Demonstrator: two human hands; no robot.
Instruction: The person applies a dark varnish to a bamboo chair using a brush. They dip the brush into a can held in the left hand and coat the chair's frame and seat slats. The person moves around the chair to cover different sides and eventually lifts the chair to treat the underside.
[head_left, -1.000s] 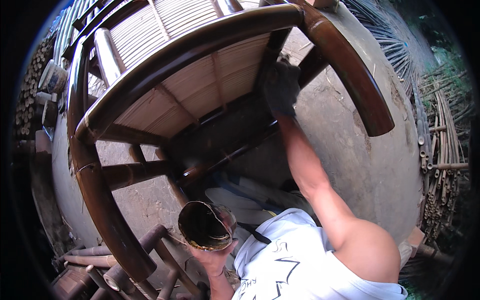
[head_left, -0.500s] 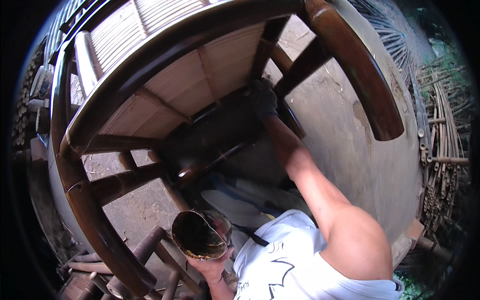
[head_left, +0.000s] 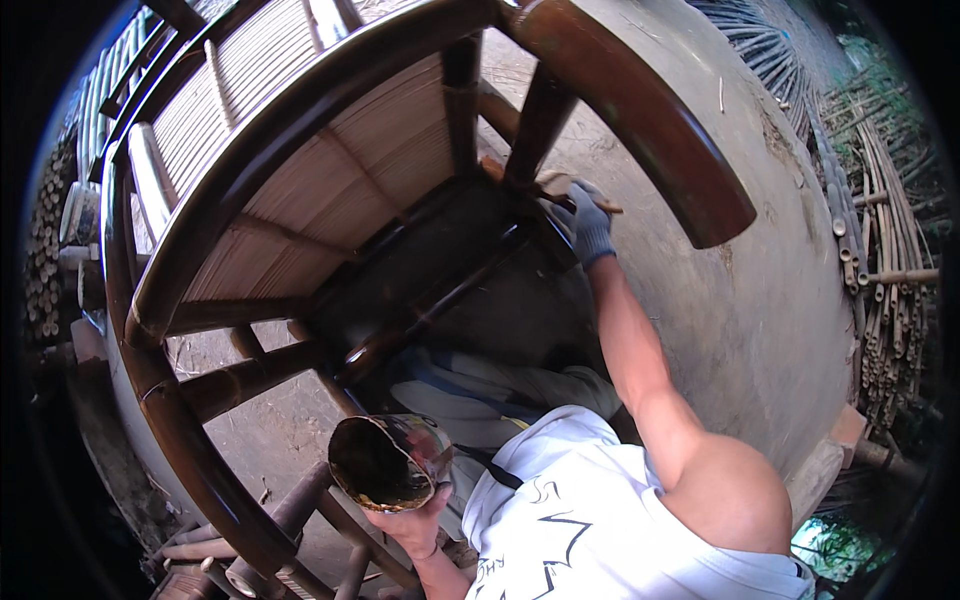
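Observation:
My left hand (head_left: 408,526) is bare and wraps round the underside of an open can (head_left: 425,437), tilted so its dark, coated inside shows. On my right hand (head_left: 590,222) is a grey knitted glove. Its fingers close on a thin wooden handle, apparently a brush (head_left: 611,208), whose other end is partly hidden by the furniture. This hand is beside a dark leg on the right of a glossy brown bamboo frame (head_left: 190,450), which looks like a chair or bench. A pale slatted panel (head_left: 300,190) fills part of the frame.
A thick bamboo leg (head_left: 640,120) juts out above my right forearm. More bamboo furniture (head_left: 310,500) stands at lower left, near the can. Bundles of bamboo poles (head_left: 890,330) lie at the right, beyond the concrete floor (head_left: 720,330).
My right hand has moved right and towards me, out of the shadow inside the frame, and the handle now shows. The view has shifted slightly; my left hand still holds the can.

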